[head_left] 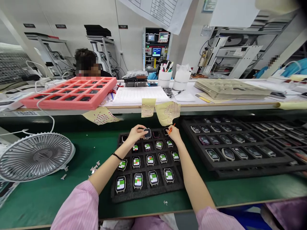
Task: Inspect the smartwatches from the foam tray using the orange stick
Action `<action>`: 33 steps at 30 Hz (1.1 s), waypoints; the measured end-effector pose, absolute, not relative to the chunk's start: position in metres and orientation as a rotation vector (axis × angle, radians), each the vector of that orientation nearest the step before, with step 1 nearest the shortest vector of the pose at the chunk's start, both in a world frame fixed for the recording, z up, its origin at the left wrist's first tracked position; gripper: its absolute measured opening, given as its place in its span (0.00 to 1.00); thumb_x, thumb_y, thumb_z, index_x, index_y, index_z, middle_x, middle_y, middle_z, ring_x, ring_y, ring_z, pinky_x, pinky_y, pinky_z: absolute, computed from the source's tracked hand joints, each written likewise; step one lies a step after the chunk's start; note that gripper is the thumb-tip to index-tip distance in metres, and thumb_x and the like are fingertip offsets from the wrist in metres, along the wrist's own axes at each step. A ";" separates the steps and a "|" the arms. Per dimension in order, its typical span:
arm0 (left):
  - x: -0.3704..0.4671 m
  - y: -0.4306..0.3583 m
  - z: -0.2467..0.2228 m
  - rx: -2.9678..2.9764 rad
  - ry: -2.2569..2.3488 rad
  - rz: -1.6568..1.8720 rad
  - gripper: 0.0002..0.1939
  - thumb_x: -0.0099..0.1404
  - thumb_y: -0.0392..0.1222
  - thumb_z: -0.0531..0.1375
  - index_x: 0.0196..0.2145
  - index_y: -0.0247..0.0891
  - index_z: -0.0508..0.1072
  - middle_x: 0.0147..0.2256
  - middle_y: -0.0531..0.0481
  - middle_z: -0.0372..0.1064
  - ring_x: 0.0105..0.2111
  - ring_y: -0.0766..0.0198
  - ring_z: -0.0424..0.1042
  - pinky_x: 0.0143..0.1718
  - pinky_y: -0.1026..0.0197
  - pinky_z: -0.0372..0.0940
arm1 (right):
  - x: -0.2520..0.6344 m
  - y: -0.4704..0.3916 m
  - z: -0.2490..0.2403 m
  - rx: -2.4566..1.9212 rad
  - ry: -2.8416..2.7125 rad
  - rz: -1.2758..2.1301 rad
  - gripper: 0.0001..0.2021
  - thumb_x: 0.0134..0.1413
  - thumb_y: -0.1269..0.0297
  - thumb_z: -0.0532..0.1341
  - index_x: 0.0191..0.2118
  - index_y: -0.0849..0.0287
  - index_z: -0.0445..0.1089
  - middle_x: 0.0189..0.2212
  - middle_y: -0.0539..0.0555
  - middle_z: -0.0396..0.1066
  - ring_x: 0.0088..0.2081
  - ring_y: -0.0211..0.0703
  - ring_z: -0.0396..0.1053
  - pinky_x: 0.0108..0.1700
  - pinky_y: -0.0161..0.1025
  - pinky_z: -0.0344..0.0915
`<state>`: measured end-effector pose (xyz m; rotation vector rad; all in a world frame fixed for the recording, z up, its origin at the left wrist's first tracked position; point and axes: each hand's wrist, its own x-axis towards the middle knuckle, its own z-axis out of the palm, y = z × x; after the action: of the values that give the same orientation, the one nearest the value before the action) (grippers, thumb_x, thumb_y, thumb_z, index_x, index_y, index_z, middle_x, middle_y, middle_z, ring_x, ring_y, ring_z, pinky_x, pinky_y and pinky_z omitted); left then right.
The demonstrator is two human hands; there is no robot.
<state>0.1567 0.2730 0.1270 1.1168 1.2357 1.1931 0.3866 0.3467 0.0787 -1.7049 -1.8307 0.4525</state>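
My left hand (pixel 137 133) pinches a smartwatch (pixel 147 134) with a dark screen at the back row of a black foam tray (pixel 146 195). In my right hand (pixel 175 133) is a thin orange stick-like tool (pixel 170 130); its exact kind is too small to tell. Those fingers are beside another dark-screened watch (pixel 166 131) in the back right pocket, and I cannot tell whether they touch it. Between my hands lies a reddish-rimmed watch (pixel 156 134). Nearer rows hold several watches with lit green-and-white screens, such as one lit watch (pixel 153 177).
A white fan (pixel 38 156) stands on the green bench (pixel 81 191) at left, near small loose scraps (pixel 94 166). Stacked black trays (pixel 227 164) of watches sit at right. A shelf above carries a pink foam tray (pixel 96 100), papers (pixel 140 94) and a pen cup (pixel 165 78).
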 end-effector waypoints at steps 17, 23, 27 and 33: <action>0.074 0.202 0.063 1.690 1.800 1.018 0.08 0.64 0.43 0.56 0.37 0.38 0.71 0.31 0.46 0.75 0.33 0.57 0.75 0.35 0.57 0.68 | 0.310 0.284 0.088 -1.715 -2.202 0.356 0.08 0.64 0.64 0.54 0.39 0.60 0.69 0.39 0.62 0.75 0.42 0.51 0.72 0.41 0.39 0.61; 0.081 0.199 0.072 2.068 1.907 0.828 0.07 0.65 0.33 0.55 0.37 0.37 0.73 0.49 0.40 0.69 0.53 0.49 0.65 0.51 0.46 0.61 | 0.289 0.266 0.079 -1.707 -2.298 0.494 0.10 0.63 0.71 0.53 0.42 0.65 0.70 0.40 0.68 0.75 0.44 0.54 0.73 0.40 0.40 0.62; 0.096 0.205 0.072 2.227 1.906 0.644 0.10 0.69 0.39 0.52 0.41 0.36 0.72 0.46 0.41 0.69 0.48 0.50 0.66 0.48 0.48 0.62 | 0.289 0.268 0.077 -1.666 -2.275 0.614 0.11 0.63 0.71 0.53 0.48 0.65 0.68 0.45 0.67 0.74 0.46 0.52 0.73 0.43 0.39 0.63; 0.117 0.227 0.071 2.296 1.933 0.449 0.14 0.71 0.40 0.49 0.38 0.30 0.72 0.44 0.35 0.67 0.48 0.47 0.66 0.46 0.48 0.63 | 0.292 0.276 0.071 -1.557 -2.159 0.854 0.11 0.63 0.70 0.52 0.44 0.61 0.71 0.41 0.60 0.76 0.43 0.47 0.74 0.42 0.37 0.66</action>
<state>0.1168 0.2268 0.0706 2.2957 1.9325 0.4495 0.2918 0.2758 0.0709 -1.5569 -2.1590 0.8543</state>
